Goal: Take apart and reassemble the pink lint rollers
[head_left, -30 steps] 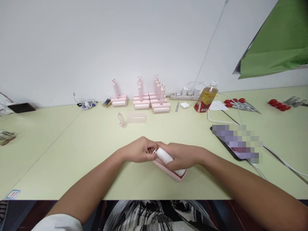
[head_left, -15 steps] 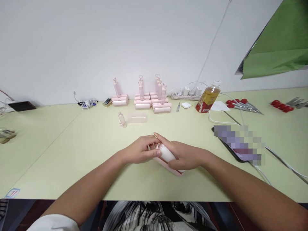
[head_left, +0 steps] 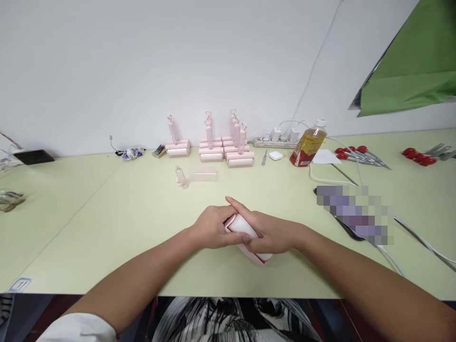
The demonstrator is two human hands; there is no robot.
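A small lint roller (head_left: 242, 224) lies at the near middle of the pale green desk (head_left: 135, 213), held between both hands. It is a smooth white cylinder seated in a glossy pink plastic tray with rounded edges, tilted so that its near end points right. The left hand (head_left: 212, 227) is closed on the roller's far left end, fingers curled and thumb pressed along the side. The right hand (head_left: 274, 232) wraps over the right part, with its forefinger stretched across the top towards the left hand; the two hands touch there. Together they hide most of the roller.

The desk top is matt and flat. Far behind the hands, against the white wall, stands a group of pink rollers (head_left: 217, 149), stacked in rows with thin handles upright. Just nearer lie a small clear bottle (head_left: 181, 176) and a clear plastic cover (head_left: 204, 175). To the far right are a white power strip (head_left: 274, 140) with plugs, a drink bottle (head_left: 307, 145) of amber liquid, and red-handled tools (head_left: 351, 154). A blurred phone (head_left: 352, 211) lies right of the hands, well apart, with white cables (head_left: 420, 240) running past it. Green cloth (head_left: 409, 71) hangs at the upper right.
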